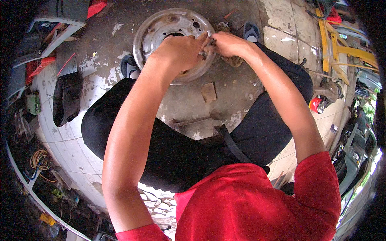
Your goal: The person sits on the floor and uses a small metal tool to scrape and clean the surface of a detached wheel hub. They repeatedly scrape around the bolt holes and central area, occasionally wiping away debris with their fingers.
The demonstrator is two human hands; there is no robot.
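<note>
A round, bare-metal wheel rim lies on the floor between my feet, with a dark centre hole and smaller holes around it. Over its middle and right side is my left hand, with curled fingers pressed around something small and dark. My right hand reaches in from the right, just past the rim's edge, and its fingertips meet the left fingers. What the right fingers pinch, if anything, is too small to tell. Beneath the right hand sits a brownish, rough-looking object, partly covered.
A small tan piece of card or wood lies on the stained floor before me. On the left are a black bag-like thing and coiled cable. Yellow metal frames and a red-and-white container stand to the right.
</note>
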